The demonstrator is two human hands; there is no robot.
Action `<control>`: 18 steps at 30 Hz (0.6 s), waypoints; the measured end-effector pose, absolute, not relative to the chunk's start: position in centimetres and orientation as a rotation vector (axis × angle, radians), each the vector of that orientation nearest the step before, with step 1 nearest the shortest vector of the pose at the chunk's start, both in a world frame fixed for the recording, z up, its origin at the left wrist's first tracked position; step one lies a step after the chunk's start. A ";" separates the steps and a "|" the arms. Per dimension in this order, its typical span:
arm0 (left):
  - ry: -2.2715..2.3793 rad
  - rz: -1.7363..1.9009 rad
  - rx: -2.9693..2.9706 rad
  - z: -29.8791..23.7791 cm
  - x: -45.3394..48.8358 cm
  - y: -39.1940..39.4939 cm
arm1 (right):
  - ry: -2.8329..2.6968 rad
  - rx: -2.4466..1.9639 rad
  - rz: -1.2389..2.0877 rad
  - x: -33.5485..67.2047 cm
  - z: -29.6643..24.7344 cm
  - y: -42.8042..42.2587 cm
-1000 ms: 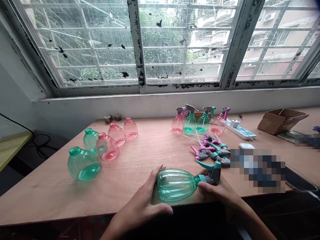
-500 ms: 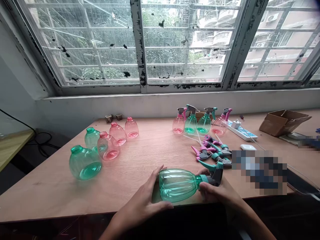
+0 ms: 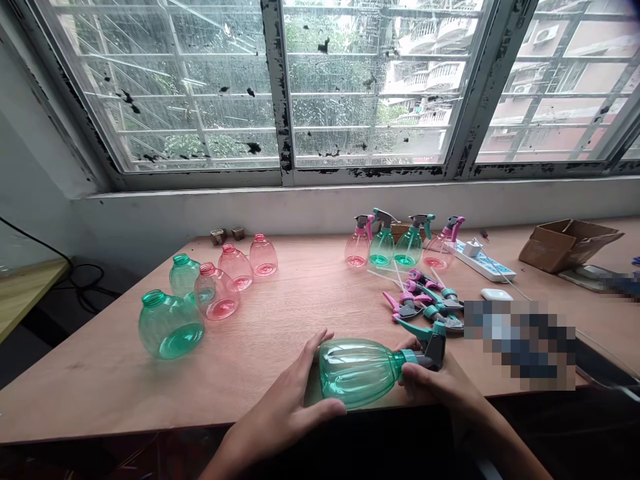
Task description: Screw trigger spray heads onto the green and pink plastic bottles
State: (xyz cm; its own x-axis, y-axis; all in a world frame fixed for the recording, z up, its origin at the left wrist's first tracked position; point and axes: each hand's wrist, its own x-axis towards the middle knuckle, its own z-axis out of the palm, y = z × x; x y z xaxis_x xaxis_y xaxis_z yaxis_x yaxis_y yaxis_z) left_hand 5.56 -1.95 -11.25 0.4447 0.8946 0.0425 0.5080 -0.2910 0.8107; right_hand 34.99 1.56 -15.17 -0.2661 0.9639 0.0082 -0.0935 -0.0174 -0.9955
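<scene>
Green spray bottle (image 3: 357,373) held sideways above the near edge of the wooden surface (image 3: 290,293), its trigger head (image 3: 436,348) to the right. The left hand (image 3: 287,397) cups the base in a wide grip, thumb along the lower edge; the right hand (image 3: 433,383) has a closer grip about the neck and trigger head. Markings on the white-and-blue power strip (image 3: 483,265) are too small to read; pixelation covers the objects at right (image 3: 520,347), concealing any lettering. Loose trigger heads (image 3: 409,308), pink-and-grey and teal-and-grey, lie heaped just beyond the right hand, between it and four upright spray bottles (image 3: 383,248), two pink and two green. At left stand three pink bottles (image 3: 220,303) and two green bottles (image 3: 171,327), all open-necked. A white case (image 3: 497,294) lies near the heap; an open cardboard box (image 3: 560,248) sits farther right, below the barred window (image 3: 365,107).
</scene>
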 end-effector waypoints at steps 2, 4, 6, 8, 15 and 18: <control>1.172 0.642 1.971 -11.3 5.7 -1.9 | -1.362 -1.001 1.434 35.1 -15.3 1.7; 1.178 0.634 1.990 -11.4 5.7 -1.9 | -1.387 -1.008 1.416 35.1 -15.3 1.7; 1.184 0.626 2.009 -11.5 5.8 -1.8 | -1.384 -1.017 1.411 35.1 -15.3 1.6; 1.181 0.623 2.023 -11.5 5.8 -1.8 | -1.365 -1.030 1.420 35.1 -15.2 1.5; 1.087 0.666 1.979 -11.6 5.3 -1.7 | -1.379 -1.045 1.444 35.0 -14.9 1.2; 1.104 0.676 1.946 -11.5 5.2 -1.7 | -1.388 -1.046 1.444 35.1 -15.2 1.4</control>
